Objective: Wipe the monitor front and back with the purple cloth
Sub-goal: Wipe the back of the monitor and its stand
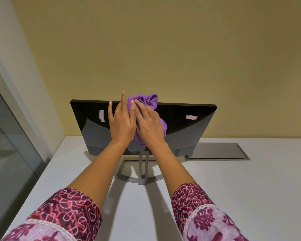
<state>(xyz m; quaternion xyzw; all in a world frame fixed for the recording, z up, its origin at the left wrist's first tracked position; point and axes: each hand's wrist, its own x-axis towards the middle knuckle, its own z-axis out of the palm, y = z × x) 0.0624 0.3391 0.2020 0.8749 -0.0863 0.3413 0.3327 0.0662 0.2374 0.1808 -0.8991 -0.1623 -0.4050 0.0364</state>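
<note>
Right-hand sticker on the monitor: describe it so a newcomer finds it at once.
On the white desk stands a black monitor. In its upper right area sits the sticker. It lies lengthwise, red-bordered; the other sticker stands upright.

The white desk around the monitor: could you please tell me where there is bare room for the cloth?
Bare desk lies right of the stand base, in front of the grey cable hatch, and left of it toward the glass panel. The middle is crowded: left hand, right hand and purple cloth lie on the monitor.
</note>
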